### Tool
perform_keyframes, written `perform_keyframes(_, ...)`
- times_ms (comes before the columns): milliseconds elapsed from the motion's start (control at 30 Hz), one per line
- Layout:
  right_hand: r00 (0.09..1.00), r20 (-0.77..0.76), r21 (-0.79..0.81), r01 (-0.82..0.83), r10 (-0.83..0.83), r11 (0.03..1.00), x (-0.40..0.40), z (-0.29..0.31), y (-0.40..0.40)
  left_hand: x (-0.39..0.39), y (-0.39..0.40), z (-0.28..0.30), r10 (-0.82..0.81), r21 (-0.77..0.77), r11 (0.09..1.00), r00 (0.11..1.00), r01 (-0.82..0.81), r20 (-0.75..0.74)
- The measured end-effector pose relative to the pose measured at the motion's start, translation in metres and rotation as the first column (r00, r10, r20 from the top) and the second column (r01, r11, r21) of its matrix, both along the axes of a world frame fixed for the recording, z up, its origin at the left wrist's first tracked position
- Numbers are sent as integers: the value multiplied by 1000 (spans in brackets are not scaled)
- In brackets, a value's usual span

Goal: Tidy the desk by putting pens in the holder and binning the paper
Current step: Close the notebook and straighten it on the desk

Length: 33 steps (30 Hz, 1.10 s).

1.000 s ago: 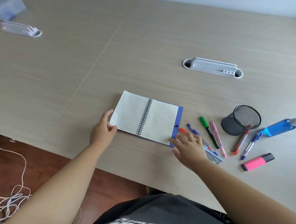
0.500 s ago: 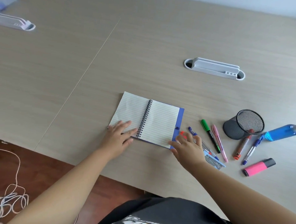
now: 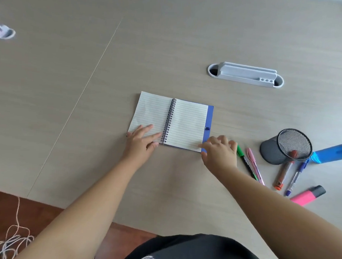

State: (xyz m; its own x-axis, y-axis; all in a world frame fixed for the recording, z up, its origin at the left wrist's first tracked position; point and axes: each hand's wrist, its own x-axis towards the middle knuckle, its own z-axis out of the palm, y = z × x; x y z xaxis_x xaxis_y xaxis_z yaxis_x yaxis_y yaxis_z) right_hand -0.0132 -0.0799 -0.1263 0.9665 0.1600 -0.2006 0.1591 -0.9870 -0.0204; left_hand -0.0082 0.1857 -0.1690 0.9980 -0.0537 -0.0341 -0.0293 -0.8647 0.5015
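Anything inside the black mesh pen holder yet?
The mesh holder lies tipped over, mouth facing the camera. Only a red marker's cap end shows through the rim; otherwise bare mesh, though the lower interior is shadowed.

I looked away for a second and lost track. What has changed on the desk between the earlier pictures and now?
The left hand slid from the notebook's left edge onto its left page and now lies flat there. The right hand stayed at the lower right corner, now hiding the pens beside it. Nothing was picked up. The mesh holder, green marker, pink pen and pink highlighter have not moved.
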Motion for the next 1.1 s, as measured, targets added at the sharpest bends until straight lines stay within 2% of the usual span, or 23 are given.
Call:
perform_keyframes(133,998,-12,1,68,-68,998,33,3,-8,35,-13,2,-10,-9,1000,1000,10,-22)
perform_keyframes(433,994,19,-34,108,-108,994,93,4,-23,99,-41,6,-23,23,999,999,24,-42)
perform_keyframes(833,990,38,-10,140,-139,990,121,1,-36,125,-57,9,-24,90,995,998,29,-52)
perform_keyframes(1000,988,15,51,151,-152,987,116,4,-40,121,-64,17,-36,88,995,997,42,-68)
perform_keyframes(1100,978,-35,183,208,-205,961,102,11,-50,108,-73,22,-101,85,991,994,104,-30)
